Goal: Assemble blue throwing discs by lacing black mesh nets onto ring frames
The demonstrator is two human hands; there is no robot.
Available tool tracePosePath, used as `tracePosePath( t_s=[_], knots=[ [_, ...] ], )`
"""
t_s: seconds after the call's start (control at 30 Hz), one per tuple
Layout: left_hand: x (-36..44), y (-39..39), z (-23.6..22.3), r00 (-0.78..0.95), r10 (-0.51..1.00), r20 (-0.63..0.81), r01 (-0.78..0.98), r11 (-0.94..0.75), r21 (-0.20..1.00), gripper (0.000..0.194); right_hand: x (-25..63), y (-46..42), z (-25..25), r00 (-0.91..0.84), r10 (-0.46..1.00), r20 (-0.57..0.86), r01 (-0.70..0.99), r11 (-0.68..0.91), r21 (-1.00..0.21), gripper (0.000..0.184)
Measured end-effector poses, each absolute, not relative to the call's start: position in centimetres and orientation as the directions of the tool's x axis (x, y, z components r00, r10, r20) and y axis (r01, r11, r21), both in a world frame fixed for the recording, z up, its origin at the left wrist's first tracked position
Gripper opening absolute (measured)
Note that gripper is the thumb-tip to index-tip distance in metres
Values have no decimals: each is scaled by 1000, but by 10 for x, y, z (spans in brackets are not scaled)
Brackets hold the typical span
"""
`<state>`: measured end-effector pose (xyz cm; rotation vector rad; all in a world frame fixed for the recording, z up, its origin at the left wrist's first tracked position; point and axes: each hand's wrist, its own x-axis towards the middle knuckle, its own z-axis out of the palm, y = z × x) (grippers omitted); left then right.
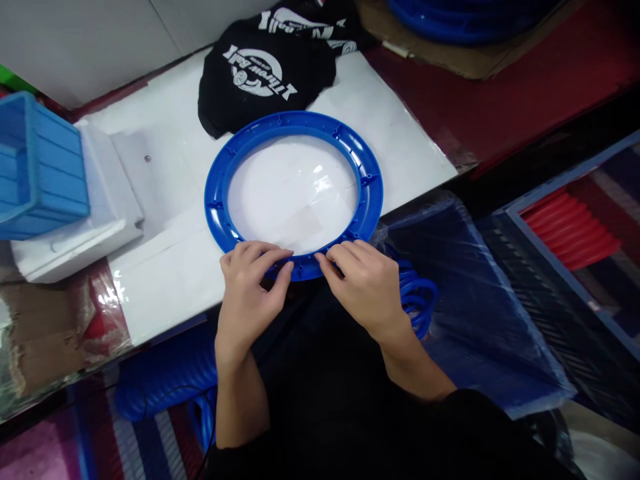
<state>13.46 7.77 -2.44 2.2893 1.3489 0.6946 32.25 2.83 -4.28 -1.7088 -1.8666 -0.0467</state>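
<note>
A blue plastic ring (pixel 371 200) lies on the white-covered table with its hollow, ribbed side up, its near edge by the table's front edge. My left hand (pixel 253 283) holds that near edge left of centre, fingers curled over it, thumb and index finger close together. Right of centre, my right hand (pixel 363 280) grips the same edge with bent fingers, its thumb pointing inward along the rim. A short stretch of ring shows between the two hands. Anything small under the fingertips is hidden. Touching or almost touching the ring's far side is a black cloth with white print (pixel 265 77).
A light blue bin (pixel 55 167) stands on white foam (pixel 117 200) at the left. More blue rings (pixel 460 20) sit on cardboard at the back right. Below the table are a stack of blue rings (pixel 165 380), a plastic-lined crate (pixel 475 300) and red rings (pixel 573 227).
</note>
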Motion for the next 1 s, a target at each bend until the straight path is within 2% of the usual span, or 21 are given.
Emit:
tracePosePath(
  t_s=[0.17,0.37,0.53,0.8,0.87,1.0],
  knots=[
    [147,76,-23,439,865,244,739,-502,450,10,323,30,-41,-9,907,420,939,153,-309,36],
    [153,74,-20,491,848,200,688,-518,509,16,325,23,-34,-69,916,396,949,182,-256,34],
    [152,82,-17,582,812,53,721,-545,428,19,330,20,-43,-103,877,469,943,236,-236,28],
    [155,92,-14,694,719,-38,655,-609,448,26,332,19,-57,-185,870,456,952,274,-138,35],
    [156,93,-14,678,733,-45,663,-584,469,26,335,19,-59,-188,881,433,939,291,-184,36],
    [157,99,-12,627,773,-98,694,-496,522,25,351,28,-57,-133,898,420,862,314,-398,31]
  ],
)
